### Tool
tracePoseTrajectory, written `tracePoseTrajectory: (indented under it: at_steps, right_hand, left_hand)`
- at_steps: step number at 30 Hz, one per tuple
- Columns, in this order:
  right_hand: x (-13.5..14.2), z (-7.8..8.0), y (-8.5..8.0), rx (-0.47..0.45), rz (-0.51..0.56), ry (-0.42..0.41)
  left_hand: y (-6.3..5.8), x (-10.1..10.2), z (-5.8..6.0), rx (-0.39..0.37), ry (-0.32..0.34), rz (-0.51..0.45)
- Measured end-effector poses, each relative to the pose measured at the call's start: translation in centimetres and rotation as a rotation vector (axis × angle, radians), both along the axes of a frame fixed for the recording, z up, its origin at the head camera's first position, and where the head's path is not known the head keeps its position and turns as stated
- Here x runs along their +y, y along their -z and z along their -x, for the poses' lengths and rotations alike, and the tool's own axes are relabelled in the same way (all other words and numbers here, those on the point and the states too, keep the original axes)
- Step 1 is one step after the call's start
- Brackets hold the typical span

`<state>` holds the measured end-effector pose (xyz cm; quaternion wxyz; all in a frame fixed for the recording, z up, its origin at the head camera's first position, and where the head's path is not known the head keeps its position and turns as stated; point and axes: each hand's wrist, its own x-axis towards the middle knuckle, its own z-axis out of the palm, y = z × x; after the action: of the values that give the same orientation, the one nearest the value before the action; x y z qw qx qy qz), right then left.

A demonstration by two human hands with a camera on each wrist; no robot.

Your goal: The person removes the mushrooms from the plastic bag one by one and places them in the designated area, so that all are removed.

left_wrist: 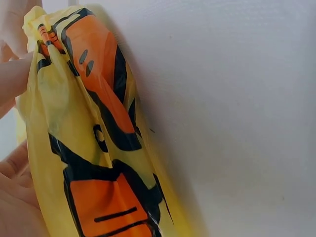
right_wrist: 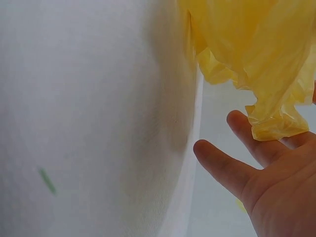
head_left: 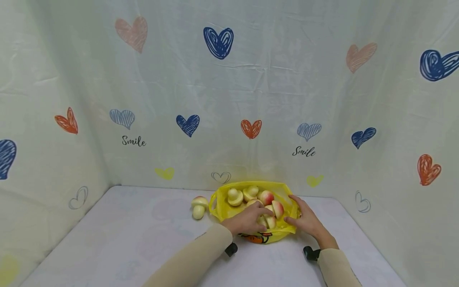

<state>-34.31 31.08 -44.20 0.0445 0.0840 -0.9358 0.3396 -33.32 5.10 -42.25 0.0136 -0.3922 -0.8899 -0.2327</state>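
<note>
A yellow plastic bag (head_left: pixel 222 206) with an orange and black print (left_wrist: pixel 108 197) lies with its mouth spread wide. Inside it are several mushroom-shaped pieces with cream stems and pinkish-red caps, one mushroom (head_left: pixel 234 197) near the left side. My left hand (head_left: pixel 247 219) reaches over the front rim among the mushrooms. A mushroom (head_left: pixel 270 222) lies by its fingers and thumb; whether they pinch it is hidden. At the bag's right side, my right hand (head_left: pixel 306 219) has its fingers spread, and crumpled yellow plastic (right_wrist: pixel 279 126) touches them in the right wrist view.
One mushroom (head_left: pixel 199 207) lies outside the bag, on the table to its left. A whitish cloth (head_left: pixel 150 239) covers the table. Behind it hangs a pale curtain (head_left: pixel 272 99) printed with hearts. Dark straps (head_left: pixel 311 253) sit on the wrists.
</note>
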Motion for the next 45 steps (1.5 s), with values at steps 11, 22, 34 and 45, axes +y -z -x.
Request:
tracePoseTrajectory:
  at_steps: [11,22,34,45]
  right_hand:
    - [-0.1,0.0,0.1,-0.006,0.003,0.004]
    - [-0.3,-0.1,-0.1,-0.023,0.01,0.012]
    - [-0.2,0.0,0.1,-0.002,0.003,-0.002]
    - [0.0,0.1,0.3,0.01,0.004,-0.008]
  left_hand:
    - [0.2,0.7,0.2,-0.016,-0.031,0.041]
    - [0.3,1.2,0.2,-0.064,-0.075,0.07]
    - [0.2,1.1,0.3,-0.075,-0.078,0.049]
    - [-0.2,0.9,0.3,-0.093,-0.089,0.002]
